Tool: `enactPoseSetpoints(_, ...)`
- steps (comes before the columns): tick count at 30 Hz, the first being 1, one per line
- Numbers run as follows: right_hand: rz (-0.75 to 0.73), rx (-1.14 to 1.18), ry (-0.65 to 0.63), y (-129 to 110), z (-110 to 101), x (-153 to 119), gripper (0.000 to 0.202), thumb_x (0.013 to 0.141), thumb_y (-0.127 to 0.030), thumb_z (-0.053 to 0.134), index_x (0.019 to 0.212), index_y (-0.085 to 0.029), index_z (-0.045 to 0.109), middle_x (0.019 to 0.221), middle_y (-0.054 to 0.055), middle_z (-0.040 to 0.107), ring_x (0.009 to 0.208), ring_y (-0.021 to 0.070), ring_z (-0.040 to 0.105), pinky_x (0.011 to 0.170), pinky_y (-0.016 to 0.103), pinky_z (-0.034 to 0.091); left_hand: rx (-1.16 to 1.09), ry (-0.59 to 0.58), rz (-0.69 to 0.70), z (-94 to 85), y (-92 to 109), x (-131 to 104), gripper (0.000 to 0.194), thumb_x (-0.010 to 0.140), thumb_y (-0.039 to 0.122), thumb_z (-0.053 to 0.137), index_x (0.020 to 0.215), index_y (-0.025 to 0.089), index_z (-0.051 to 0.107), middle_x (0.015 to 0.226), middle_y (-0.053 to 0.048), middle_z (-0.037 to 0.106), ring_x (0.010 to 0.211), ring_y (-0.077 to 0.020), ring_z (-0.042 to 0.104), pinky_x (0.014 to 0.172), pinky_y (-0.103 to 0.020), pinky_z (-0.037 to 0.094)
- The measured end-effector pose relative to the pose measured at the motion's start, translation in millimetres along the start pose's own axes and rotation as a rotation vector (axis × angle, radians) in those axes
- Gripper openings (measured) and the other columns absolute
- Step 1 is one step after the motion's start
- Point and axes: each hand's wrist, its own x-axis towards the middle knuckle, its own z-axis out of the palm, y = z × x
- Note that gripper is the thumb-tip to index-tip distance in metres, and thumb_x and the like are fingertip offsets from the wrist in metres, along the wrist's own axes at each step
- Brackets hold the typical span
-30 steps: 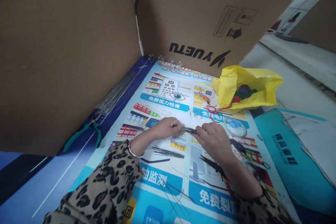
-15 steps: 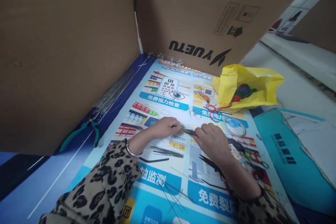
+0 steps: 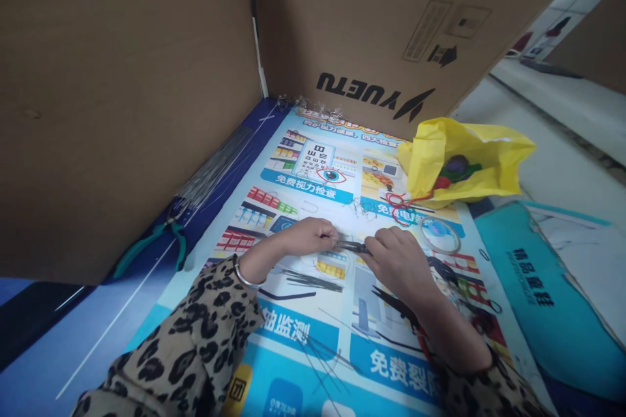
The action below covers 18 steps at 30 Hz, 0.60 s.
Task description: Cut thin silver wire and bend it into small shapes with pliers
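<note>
"What's on your feed, left side first?"

"Teal-handled pliers by the cardboard. Their nose meets a bundle of thin rods; I can't tell whether they touch. Next, the left hand: fingers closed in a pinch, but whatever sits inside (fine wire, if I had to bet) is too small for me to make out."

"And between the hands?"

"A slim dark tool, over the poster, its tips reaching the left fingertips. I'd pinch close to those tips and hold that side steady."

"The right?"

"The right hand is wrapped round the tool's near end. That fist hides the handles, so I can't judge how wide the tips stand. I'd squeeze gently, wrists in line. Below it, a second dark tool slips partly behind the right forearm; I'd mind it. Farther right, the yellow bag has shadowed contents I can't identify."
</note>
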Motion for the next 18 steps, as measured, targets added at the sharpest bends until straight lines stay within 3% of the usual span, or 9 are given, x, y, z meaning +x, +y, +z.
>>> enactPoseSetpoints(18, -0.137, -0.008, -0.009, 3.5, -5.9, -1.1, 0.009, 0.079, -0.027, 0.055, 0.072, -0.021, 0.056, 0.071, 0.004, 0.052, 0.075, 0.0188, 0.038, 0.067, 0.032, 0.022, -0.028, -0.184, -0.063, -5.1, 3.9, -2.9, 0.011, 0.071, 0.019, 0.049, 0.069, 0.015, 0.058, 0.065, 0.003, 0.053, 0.062, -0.0084, 0.045, 0.059, -0.019, 0.034)
